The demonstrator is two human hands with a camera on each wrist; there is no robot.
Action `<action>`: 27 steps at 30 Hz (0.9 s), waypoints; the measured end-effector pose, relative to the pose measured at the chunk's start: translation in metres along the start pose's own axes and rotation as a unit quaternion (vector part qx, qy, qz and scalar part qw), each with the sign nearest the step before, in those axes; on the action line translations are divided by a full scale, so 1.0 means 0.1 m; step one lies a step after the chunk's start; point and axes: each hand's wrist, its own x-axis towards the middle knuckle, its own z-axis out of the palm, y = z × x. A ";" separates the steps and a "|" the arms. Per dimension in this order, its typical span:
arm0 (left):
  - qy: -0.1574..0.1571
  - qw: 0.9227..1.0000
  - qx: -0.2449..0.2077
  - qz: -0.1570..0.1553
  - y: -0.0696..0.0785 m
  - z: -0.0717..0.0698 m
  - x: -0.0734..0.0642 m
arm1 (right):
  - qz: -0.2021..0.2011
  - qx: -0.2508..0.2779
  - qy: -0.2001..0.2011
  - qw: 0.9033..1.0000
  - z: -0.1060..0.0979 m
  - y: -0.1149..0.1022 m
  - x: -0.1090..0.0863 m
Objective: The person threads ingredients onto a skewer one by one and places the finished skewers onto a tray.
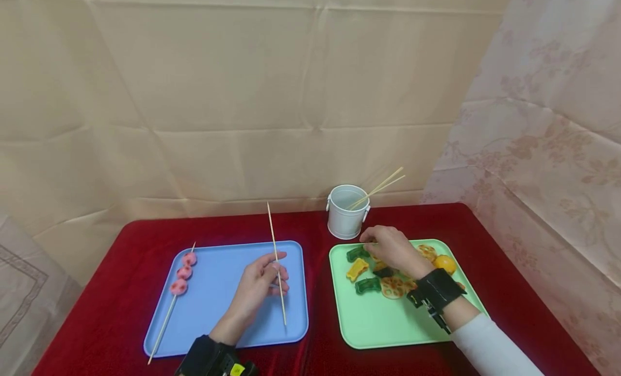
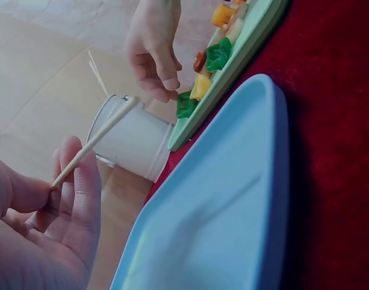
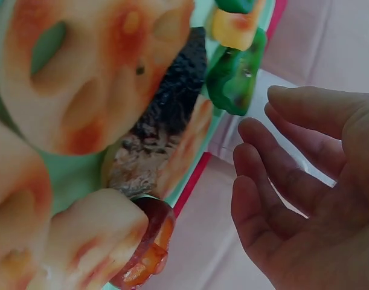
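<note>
- Across the red tabletop, two rectangular trays lie side by side: a blue tray at left, a light green tray at right.
- Left hand: above the blue tray, pinching a bare skewer between thumb and fingers, the other fingers loosely bent.
- Right hand: over the far left part of the green tray, fingers relaxed and part-way open, just beside a green piece; whether a fingertip touches it cannot be told.
- White bucket: behind the trays, thin sticks leaning out to the right.
- Loaded skewer: on the blue tray's left side, three pink rounds threaded on it.
- Bare skewer: pale, slim, straight, raised above the blue tray and tilted slightly.
- Holed slice: pale, browned in patches.
- Green piece: glossy, wavy-edged, at the green tray's far left corner, near a yellow piece.
</note>
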 end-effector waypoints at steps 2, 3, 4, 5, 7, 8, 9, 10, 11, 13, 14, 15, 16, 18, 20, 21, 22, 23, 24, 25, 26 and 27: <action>-0.004 1.000 0.011 -0.004 -0.02 -0.01 0.00 | -0.008 -0.013 -0.006 1.000 0.03 0.00 0.03; -0.008 1.000 0.014 -0.006 -0.03 -0.02 0.01 | -0.011 -0.022 -0.006 1.000 0.04 0.00 0.05; -0.011 1.000 0.016 -0.009 -0.04 -0.02 0.01 | -0.011 -0.029 -0.007 0.999 0.05 0.00 0.06; -0.014 1.000 0.017 -0.010 -0.05 -0.02 0.01 | -0.011 -0.034 -0.008 0.999 0.06 0.00 0.07; -0.020 1.000 0.017 -0.011 -0.07 -0.02 0.02 | -0.013 -0.049 -0.009 0.999 0.08 0.00 0.08; -0.022 1.000 0.017 -0.012 -0.07 -0.02 0.02 | -0.012 -0.053 -0.009 0.998 0.09 -0.01 0.09; -0.023 1.000 0.017 -0.012 -0.07 -0.02 0.01 | -0.011 -0.058 -0.009 0.998 0.10 -0.01 0.09; -0.025 0.999 0.017 -0.013 -0.08 -0.02 0.01 | -0.011 -0.061 -0.009 0.998 0.10 -0.01 0.10; -0.027 0.999 0.019 -0.013 -0.08 -0.02 0.01 | -0.010 -0.063 -0.009 0.998 0.11 -0.01 0.10; -0.031 0.999 0.022 -0.014 -0.08 -0.02 0.00 | -0.009 -0.065 -0.007 0.998 0.12 0.00 0.10; -0.033 0.999 0.022 -0.016 -0.08 -0.02 0.01 | -0.007 -0.063 -0.006 0.998 0.12 0.00 0.10; -0.034 0.999 0.024 -0.017 -0.08 -0.01 0.00 | -0.006 -0.061 -0.002 0.998 0.12 0.00 0.10; -0.036 0.999 0.026 -0.016 -0.08 -0.01 0.00 | -0.006 -0.059 0.002 0.998 0.11 0.01 0.10; -0.038 0.999 0.028 -0.015 -0.08 -0.02 0.00 | -0.006 -0.048 0.011 0.999 0.10 0.01 0.09; -0.040 0.999 0.028 -0.014 -0.08 -0.02 0.00 | -0.006 -0.033 0.021 0.999 0.09 0.01 0.07; -0.041 0.999 0.028 -0.014 -0.08 -0.02 -0.01 | -0.008 -0.028 0.027 0.999 0.08 0.00 0.06; -0.042 0.999 0.029 -0.014 -0.08 -0.02 -0.01 | -0.010 -0.020 0.032 0.999 0.07 0.00 0.05; -0.042 0.999 0.028 -0.014 -0.07 -0.02 -0.02 | -0.012 -0.012 0.037 0.999 0.06 -0.01 0.05; -0.042 0.999 0.027 -0.015 -0.07 -0.02 -0.03 | -0.014 -0.005 0.042 0.999 0.05 -0.01 0.04; -0.042 0.999 0.027 -0.015 -0.07 -0.02 -0.03 | -0.020 -0.001 0.048 0.999 0.04 -0.02 0.03; -0.043 0.999 0.025 -0.015 -0.07 -0.01 -0.04 | -0.026 0.004 0.054 0.998 0.04 -0.03 0.03; -0.043 0.999 0.024 -0.017 -0.08 -0.01 -0.04 | -0.030 0.010 0.059 0.998 0.03 -0.04 0.02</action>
